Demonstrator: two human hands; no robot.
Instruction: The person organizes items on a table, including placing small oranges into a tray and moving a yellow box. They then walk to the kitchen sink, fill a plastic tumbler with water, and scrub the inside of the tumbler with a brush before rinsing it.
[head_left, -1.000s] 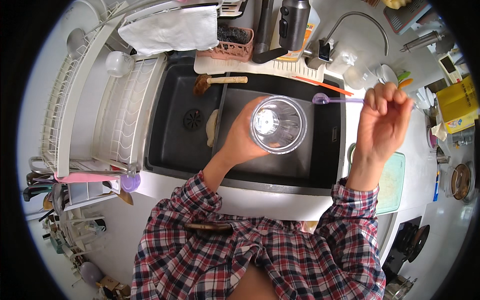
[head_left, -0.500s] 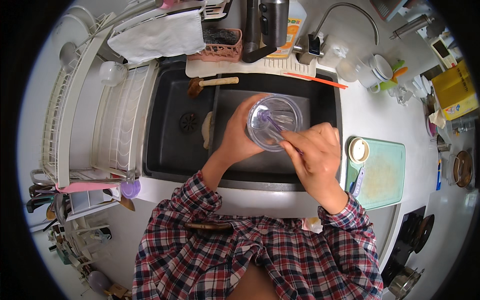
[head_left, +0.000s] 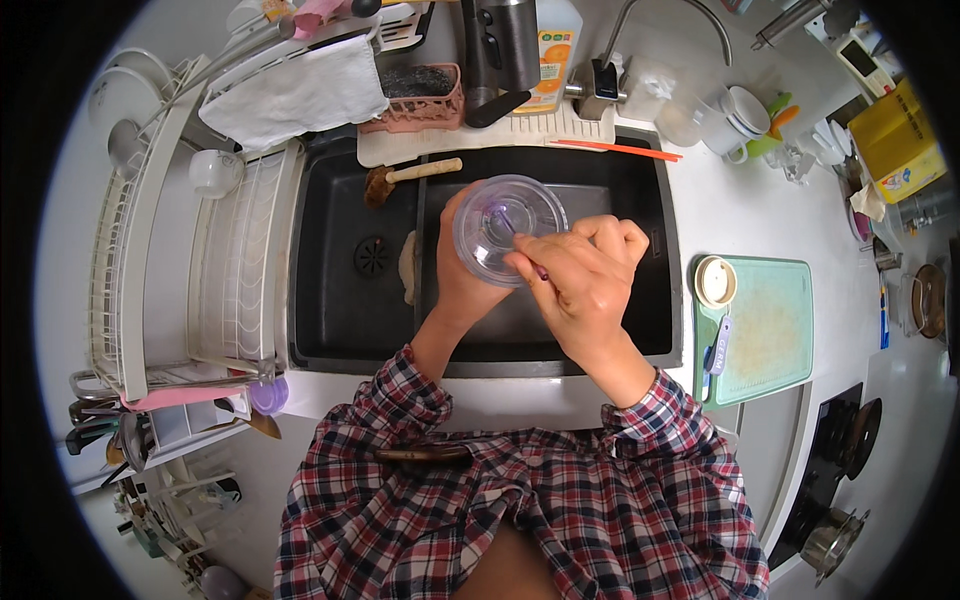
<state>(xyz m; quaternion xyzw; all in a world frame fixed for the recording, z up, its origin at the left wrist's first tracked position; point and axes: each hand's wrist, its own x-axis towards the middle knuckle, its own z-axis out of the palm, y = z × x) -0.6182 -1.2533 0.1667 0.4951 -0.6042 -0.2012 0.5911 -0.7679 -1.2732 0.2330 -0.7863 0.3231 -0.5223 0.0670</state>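
Over the right basin of the black double sink [head_left: 338, 330], my left hand [head_left: 452, 262] is wrapped round the side of a clear plastic cup [head_left: 537, 197], whose round mouth faces up toward me. My right hand [head_left: 590, 290] pinches a thin purple stick-like tool [head_left: 506, 218] that reaches down into the cup. The tool's purple end shows near the cup's bottom; whether it is a brush or a stirrer I cannot tell. A purple tip of its handle sticks out below my right fingers.
A wooden-handled brush [head_left: 425, 170] lies across the sink's divider at the back, and red chopsticks [head_left: 620, 149] rest along the rear edge. The faucet [head_left: 598, 85] stands behind. At right is a green cutting board [head_left: 765, 325] with a round cream lid [head_left: 715, 281]; a dish rack [head_left: 230, 270] is at left.
Both hands and the cup have shifted slightly left and toward the back. My right hand has turned, and the stick stands more steeply in the cup. The head view has moved a little too.
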